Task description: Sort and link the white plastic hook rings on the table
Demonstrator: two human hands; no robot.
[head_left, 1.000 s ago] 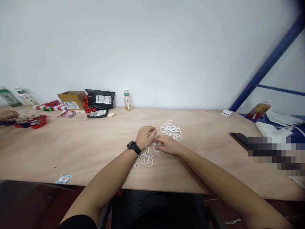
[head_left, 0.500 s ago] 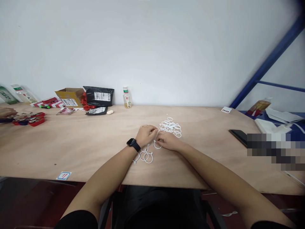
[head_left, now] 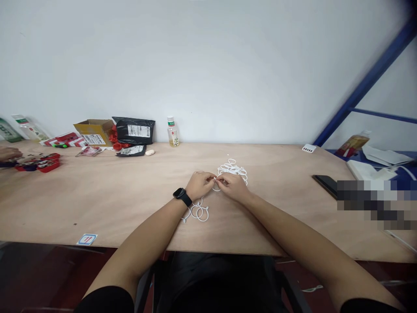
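Between my hands is a white curtain ring [head_left: 216,190], a thin plastic hoop, pinched at its top by the fingertips of both. My left hand [head_left: 199,185], with a black watch on the wrist, closes on it from the left. From the other side, the thumb and fingers of my right hand [head_left: 235,186] are pressed together on the same ring. Just behind the right hand lies a pile of similar white rings [head_left: 232,168], partly covered by it. Several more rings [head_left: 202,213], each with a small tab, lie by my left wrist.
A bottle [head_left: 173,131], black parcels [head_left: 135,131] and an open cardboard box [head_left: 94,130] stand along the wall. At the far left, another person's hand [head_left: 9,153] is near red trays [head_left: 48,163]. A phone [head_left: 325,186] lies to the right, and a number label [head_left: 87,239] at the front edge.
My right hand has moved slightly up, bringing the ring up to my left fingertips, where both hands now meet on it. The loose rings by my left wrist stay put.
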